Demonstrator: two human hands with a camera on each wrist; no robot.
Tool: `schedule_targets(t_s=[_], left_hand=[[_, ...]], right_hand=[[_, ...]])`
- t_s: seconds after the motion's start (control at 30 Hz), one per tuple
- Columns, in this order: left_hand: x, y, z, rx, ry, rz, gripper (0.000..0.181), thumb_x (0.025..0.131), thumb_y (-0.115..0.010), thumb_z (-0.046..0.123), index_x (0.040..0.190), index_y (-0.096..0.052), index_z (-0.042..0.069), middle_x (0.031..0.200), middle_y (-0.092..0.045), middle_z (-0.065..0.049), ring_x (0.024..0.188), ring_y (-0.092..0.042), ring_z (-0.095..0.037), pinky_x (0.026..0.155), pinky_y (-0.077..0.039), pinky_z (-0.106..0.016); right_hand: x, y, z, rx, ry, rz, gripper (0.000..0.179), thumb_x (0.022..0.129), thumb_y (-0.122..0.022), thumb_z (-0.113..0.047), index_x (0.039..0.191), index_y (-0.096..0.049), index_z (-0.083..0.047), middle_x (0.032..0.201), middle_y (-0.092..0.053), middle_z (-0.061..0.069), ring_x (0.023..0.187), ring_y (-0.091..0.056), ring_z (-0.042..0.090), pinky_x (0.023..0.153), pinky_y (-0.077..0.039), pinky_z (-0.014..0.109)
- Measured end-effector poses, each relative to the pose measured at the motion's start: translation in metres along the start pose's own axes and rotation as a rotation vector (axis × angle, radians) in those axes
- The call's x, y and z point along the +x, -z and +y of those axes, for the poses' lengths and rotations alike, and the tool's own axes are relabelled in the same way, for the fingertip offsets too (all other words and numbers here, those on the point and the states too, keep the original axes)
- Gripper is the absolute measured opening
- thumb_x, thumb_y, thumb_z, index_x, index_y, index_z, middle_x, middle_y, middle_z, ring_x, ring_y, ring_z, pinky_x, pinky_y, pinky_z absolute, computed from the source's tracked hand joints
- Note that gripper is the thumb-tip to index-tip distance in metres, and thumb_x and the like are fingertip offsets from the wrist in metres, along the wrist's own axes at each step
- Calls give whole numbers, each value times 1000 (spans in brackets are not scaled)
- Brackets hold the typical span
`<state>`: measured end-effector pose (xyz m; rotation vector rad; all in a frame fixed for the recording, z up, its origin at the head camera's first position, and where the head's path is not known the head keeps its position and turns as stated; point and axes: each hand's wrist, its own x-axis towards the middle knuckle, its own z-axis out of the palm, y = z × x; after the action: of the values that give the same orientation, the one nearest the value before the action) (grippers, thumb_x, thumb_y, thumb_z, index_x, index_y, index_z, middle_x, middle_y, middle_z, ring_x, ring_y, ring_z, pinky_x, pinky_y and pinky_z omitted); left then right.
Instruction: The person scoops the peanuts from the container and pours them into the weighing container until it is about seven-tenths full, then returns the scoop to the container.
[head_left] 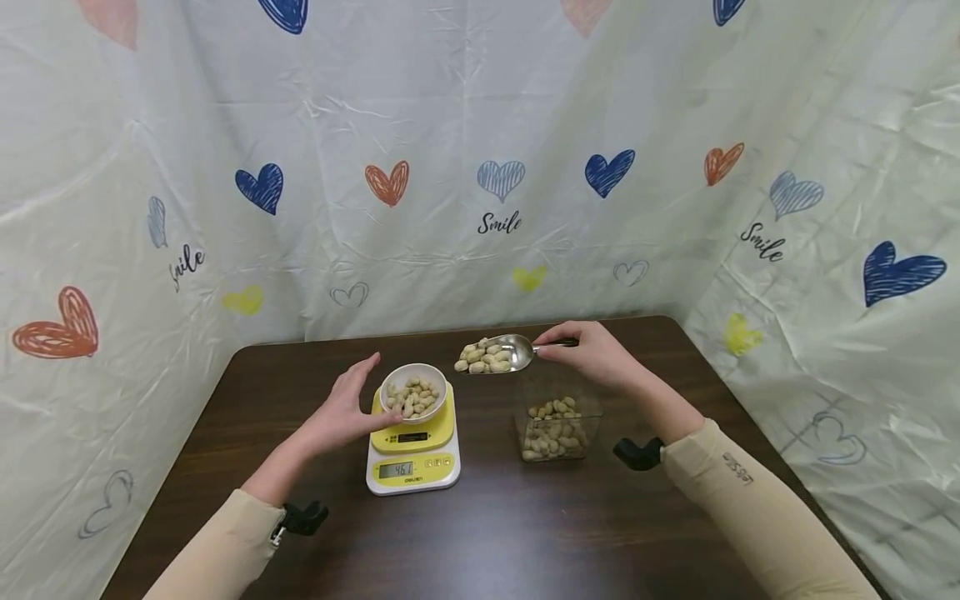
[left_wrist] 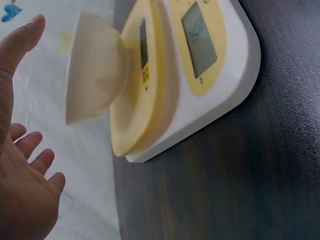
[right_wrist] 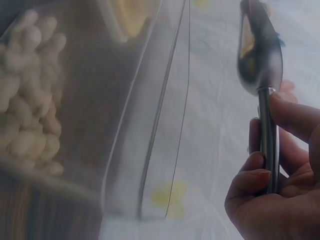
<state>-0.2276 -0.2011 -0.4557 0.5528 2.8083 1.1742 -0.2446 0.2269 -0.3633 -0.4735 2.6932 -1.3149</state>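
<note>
My right hand (head_left: 591,354) grips the handle of a metal scoop (head_left: 520,352). Unshelled peanuts (head_left: 483,358) fill the scoop's front, which is raised over the table between the scale and the clear box. In the right wrist view, the fingers wrap the handle and the thumb (right_wrist: 295,115) lies along it. A white bowl (left_wrist: 95,70) with peanuts in it stands on a yellow and white kitchen scale (head_left: 452,477); the scale's display (head_left: 396,471) shows digits. My left hand (head_left: 347,410) is spread at the bowl's left side, thumb toward its near rim, holding nothing.
A clear plastic box (head_left: 591,417) partly filled with peanuts stands below my right hand, right of the scale. All of this is on a dark wooden table (head_left: 525,533). A white curtain (head_left: 450,275) printed with hearts hangs behind and at both sides.
</note>
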Motion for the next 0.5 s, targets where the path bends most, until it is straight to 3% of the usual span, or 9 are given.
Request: schedule_targets(t_s=[0.5], left_hand=[[11, -19, -15, -24, 62, -68, 122, 77, -85, 58, 165, -14, 11, 166, -19, -19, 151, -12, -44, 113, -22, -68]], right_hand=[[22, -31, -16, 40, -4, -23, 26, 96, -74, -36, 116, -77, -20, 121, -67, 0, 114, -61, 24, 92, -51, 45]])
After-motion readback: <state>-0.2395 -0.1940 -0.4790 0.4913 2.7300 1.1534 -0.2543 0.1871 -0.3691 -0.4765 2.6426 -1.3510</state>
